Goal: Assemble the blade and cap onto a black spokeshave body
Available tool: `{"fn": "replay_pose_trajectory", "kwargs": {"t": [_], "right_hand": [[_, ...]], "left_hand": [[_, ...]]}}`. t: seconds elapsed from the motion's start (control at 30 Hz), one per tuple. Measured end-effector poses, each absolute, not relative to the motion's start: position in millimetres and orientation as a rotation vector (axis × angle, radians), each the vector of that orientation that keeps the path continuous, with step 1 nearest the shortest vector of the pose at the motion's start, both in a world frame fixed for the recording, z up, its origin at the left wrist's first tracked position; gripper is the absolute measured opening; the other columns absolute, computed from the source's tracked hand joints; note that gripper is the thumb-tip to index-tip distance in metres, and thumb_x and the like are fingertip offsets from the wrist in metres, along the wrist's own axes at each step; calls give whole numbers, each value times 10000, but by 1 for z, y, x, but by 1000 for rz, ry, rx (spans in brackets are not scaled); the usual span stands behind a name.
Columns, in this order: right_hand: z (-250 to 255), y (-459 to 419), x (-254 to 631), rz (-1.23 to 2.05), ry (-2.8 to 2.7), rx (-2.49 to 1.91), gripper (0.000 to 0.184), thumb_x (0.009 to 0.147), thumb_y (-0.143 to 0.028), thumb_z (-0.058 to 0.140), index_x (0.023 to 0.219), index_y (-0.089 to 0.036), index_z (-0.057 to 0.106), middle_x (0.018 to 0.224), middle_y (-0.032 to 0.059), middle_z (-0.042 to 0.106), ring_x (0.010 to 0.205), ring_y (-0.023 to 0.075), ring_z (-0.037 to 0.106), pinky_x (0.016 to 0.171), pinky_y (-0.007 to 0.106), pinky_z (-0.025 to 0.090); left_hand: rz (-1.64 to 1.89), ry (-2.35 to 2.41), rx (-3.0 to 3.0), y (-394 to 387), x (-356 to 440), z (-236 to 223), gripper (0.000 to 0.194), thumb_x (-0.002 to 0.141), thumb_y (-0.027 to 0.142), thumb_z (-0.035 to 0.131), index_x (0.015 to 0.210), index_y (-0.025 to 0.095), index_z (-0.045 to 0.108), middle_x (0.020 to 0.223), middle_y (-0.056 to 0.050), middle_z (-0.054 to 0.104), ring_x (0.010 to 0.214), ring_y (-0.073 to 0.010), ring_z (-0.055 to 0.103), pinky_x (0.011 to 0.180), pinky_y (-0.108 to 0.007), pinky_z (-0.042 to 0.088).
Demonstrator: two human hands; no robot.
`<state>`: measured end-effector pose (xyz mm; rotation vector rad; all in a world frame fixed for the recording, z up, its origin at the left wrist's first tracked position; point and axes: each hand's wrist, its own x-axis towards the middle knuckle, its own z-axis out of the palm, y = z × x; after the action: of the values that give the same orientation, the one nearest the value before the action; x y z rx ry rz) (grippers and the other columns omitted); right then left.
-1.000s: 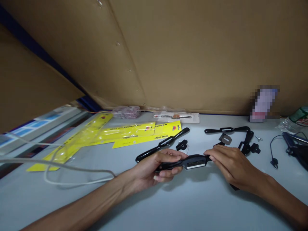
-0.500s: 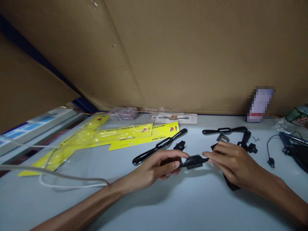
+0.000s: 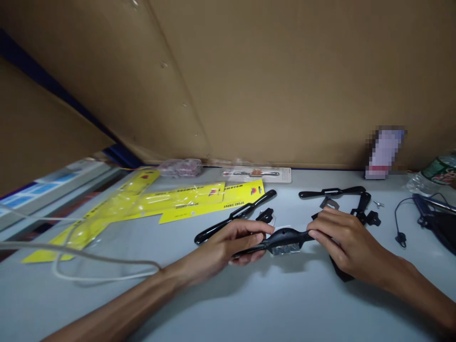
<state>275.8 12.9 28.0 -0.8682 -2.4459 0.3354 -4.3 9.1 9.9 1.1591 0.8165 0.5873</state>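
Between my hands is a black spokeshave (image 3: 285,236), lifted above the table, its metal blade (image 3: 286,249) showing along the lower edge. My left hand (image 3: 242,242) is closed round its left handle, index finger reaching along the top near the body. The right handle is pinched by my right hand (image 3: 337,235), which covers most of it. Behind my left hand lie another black spokeshave body (image 3: 235,216) and a small black cap piece (image 3: 265,216). Beyond my right hand rest a third black body (image 3: 332,192), a grey blade (image 3: 329,203) and a black cap piece (image 3: 373,218).
Yellow cards with clear plastic (image 3: 178,202) spread across the left and middle. A white packaged card (image 3: 281,175) lies at the back by the cardboard wall (image 3: 285,85). A cable (image 3: 89,259) crosses at left. Small screws (image 3: 378,204), a blurred phone (image 3: 384,154) and a bottle (image 3: 438,173) are at right.
The spokeshave in my hands has turned, so more of its body and its shiny blade show. Both hands keep hold of it in nearly the same place.
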Motion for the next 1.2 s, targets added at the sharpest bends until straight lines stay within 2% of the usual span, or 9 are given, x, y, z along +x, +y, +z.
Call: {"fn": "replay_pose_trajectory", "kwargs": {"t": [0.27, 0.4, 0.5, 0.57, 0.63, 0.73, 0.83, 0.97, 1.2], "right_hand": [[26, 14, 275, 312, -2448, -872, 305, 1085, -239, 395, 959, -176, 666, 832, 45, 618, 787, 195, 527, 684, 324, 380], [26, 14, 277, 340, -2457, -899, 293, 1077, -219, 404, 987, -173, 679, 856, 48, 636, 792, 191, 558, 696, 322, 395], [26, 14, 278, 365, -2521, -939, 268, 1063, -215, 439, 1010, -186, 699, 855, 45, 639, 796, 198, 563, 703, 324, 403], [26, 14, 279, 332, -2572, -959, 238, 1048, -215, 473, 1027, -189, 709, 868, 53, 636, 822, 212, 562, 713, 330, 413], [26, 13, 279, 247, -2604, -960, 215, 1026, -189, 498, 1047, -179, 712, 896, 71, 639, 855, 229, 565, 735, 346, 427], [23, 11, 276, 126, -2655, -936, 251, 985, -87, 480, 1035, -154, 716, 868, 82, 634, 819, 232, 558, 723, 353, 434], [19, 9, 273, 147, -2676, -922, 290, 952, -17, 461, 1019, -134, 718, 837, 78, 620, 783, 218, 544, 687, 334, 432], [15, 10, 273, 186, -2649, -949, 266, 957, -37, 483, 1015, -145, 719, 846, 67, 614, 789, 209, 546, 699, 335, 439], [14, 8, 273, 189, -2619, -986, 252, 994, -105, 475, 1020, -153, 721, 878, 75, 618, 809, 216, 550, 714, 355, 451]], "left_hand": [[575, 802, 1059, 11, -2, 12, 435, 820, 497, 755, 1098, 165, 712, 634, 32, 539, 492, -66, 255, 459, -218, 139], [594, 880, 1290, 8, -5, 12, 406, 908, 484, 653, 1163, 171, 699, 655, 24, 540, 523, -88, 333, 487, -213, 236], [689, 951, 1863, 5, -7, 12, 302, 1001, 314, 525, 1222, 198, 697, 769, -23, 627, 692, -146, 537, 629, -248, 409], [727, 893, 2256, 4, -8, 12, 345, 1002, 167, 467, 1286, 209, 658, 886, -51, 663, 806, -169, 594, 718, -273, 464], [718, 784, 2559, 4, -8, 11, 433, 957, 46, 430, 1315, 198, 622, 941, -67, 652, 817, -171, 595, 703, -273, 482], [657, 665, 2846, 5, -8, 8, 492, 875, -47, 406, 1265, 157, 626, 898, -72, 623, 756, -174, 566, 611, -266, 466], [621, 637, 2921, 5, -7, 6, 502, 849, -61, 395, 1257, 129, 618, 820, -57, 603, 690, -170, 542, 547, -260, 441], [624, 651, 2956, 6, -6, 5, 478, 870, -46, 400, 1240, 145, 635, 788, -46, 597, 664, -171, 533, 537, -268, 425], [598, 811, 2736, 4, -5, -1, 482, 909, 16, 421, 1264, 240, 657, 924, -55, 625, 730, -172, 584, 596, -284, 482]]}}
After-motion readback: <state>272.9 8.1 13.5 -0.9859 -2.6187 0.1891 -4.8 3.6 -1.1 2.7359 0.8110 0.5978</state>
